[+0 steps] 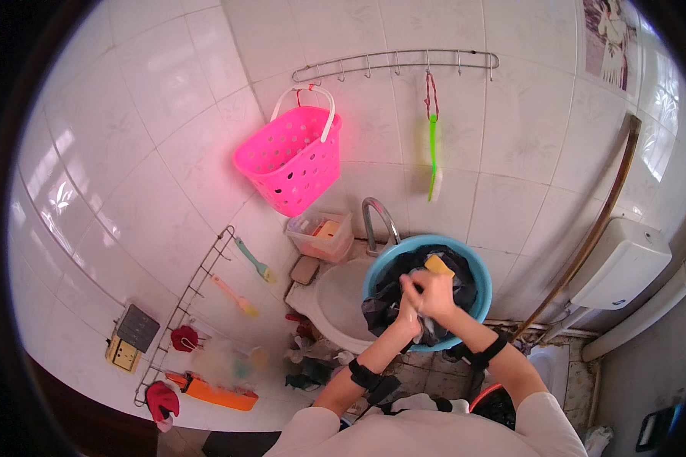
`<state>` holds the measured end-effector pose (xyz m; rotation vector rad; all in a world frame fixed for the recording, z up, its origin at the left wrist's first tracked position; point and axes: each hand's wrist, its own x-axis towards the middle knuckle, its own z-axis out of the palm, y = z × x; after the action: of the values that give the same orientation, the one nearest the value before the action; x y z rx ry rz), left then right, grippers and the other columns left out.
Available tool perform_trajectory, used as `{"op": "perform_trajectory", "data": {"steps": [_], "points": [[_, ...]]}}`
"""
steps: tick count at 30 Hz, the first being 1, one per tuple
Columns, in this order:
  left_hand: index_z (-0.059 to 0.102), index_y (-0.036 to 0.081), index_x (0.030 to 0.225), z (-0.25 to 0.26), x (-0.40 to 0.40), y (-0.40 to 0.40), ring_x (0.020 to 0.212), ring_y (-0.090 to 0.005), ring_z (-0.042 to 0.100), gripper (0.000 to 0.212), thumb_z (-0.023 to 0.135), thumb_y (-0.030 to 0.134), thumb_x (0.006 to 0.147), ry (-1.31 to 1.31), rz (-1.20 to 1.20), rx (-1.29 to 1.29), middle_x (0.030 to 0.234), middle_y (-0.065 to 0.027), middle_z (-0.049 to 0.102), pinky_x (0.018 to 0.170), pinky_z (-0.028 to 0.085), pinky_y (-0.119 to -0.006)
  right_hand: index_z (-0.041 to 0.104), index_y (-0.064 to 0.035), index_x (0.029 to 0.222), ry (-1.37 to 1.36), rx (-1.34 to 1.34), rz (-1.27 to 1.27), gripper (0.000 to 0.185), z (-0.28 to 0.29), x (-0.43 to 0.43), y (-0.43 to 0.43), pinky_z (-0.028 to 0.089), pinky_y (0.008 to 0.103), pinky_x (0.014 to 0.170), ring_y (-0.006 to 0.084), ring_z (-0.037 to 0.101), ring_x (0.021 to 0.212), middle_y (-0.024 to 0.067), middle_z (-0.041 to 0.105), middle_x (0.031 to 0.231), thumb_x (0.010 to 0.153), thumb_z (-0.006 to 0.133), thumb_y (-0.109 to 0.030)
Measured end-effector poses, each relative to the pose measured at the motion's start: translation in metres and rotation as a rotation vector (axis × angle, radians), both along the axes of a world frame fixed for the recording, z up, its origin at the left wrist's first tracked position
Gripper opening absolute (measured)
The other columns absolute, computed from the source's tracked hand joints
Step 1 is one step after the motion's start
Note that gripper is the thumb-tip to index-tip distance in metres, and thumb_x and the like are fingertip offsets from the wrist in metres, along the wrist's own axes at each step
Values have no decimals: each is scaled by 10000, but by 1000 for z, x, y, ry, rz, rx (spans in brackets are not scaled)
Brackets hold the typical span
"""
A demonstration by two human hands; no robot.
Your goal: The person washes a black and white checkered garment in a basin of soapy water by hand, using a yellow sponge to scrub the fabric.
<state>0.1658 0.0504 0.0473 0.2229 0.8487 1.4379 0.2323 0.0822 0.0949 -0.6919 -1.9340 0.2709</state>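
Note:
My two hands meet above a light-blue plastic basin (482, 274) holding dark wet cloth (454, 251). My right hand (435, 292) has its fingers curled over, with a yellow block (439, 266), perhaps soap or a sponge, at its far edge; whether it grips the block is not plain. My left hand (409, 314) lies against it on the left, fingers partly hidden, above the cloth. Greyish fabric shows just beneath both hands. Black straps circle both forearms.
A white washbasin (343, 303) with a curved metal faucet (382, 214) adjoins on the left. Near it stand a clear plastic box (323, 237) and a soap dish (304, 269). A pink basket (291, 160) and green brush (433, 154) hang above. A wooden pole (594, 228) leans at right.

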Motion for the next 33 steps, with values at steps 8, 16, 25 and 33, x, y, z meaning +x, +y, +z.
{"op": "perform_trajectory", "data": {"steps": [8, 16, 25, 33], "points": [[556, 32, 1060, 15, -54, -23, 820, -106, 530, 401, 723, 168, 722, 615, -579, 215, 914, -18, 569, 711, 436, -250, 563, -33, 634, -89, -169, 42, 373, -32, 19, 10, 398, 375, 468, 337, 533, 526, 152, 520, 557, 859, 539, -330], [584, 36, 978, 0, -94, -13, 779, -199, 616, 244, 571, -34, 744, 156, -174, 129, 912, -70, 615, 672, 509, -321, 514, -35, 715, -215, -635, 476, 232, -43, 61, 4, 346, 236, 514, 64, 407, 558, 4, 440, 581, 766, 703, -160], [553, 28, 1065, 33, -46, -2, 909, -180, 583, 288, 621, 186, 834, 147, 53, 92, 1016, -59, 596, 750, 473, -301, 489, 8, 861, 194, -592, 420, 116, -2, 8, -25, 373, 248, 516, 97, 439, 545, 12, 447, 583, 913, 468, -93], [520, 9, 1114, 21, -50, -13, 988, -149, 561, 390, 656, -13, 749, 330, -1, 386, 1077, -72, 583, 855, 443, -282, 421, -20, 1106, 432, -452, 157, 260, -21, 18, -11, 460, 263, 680, 146, 537, 744, 88, 532, 951, 885, 514, -120]]}}
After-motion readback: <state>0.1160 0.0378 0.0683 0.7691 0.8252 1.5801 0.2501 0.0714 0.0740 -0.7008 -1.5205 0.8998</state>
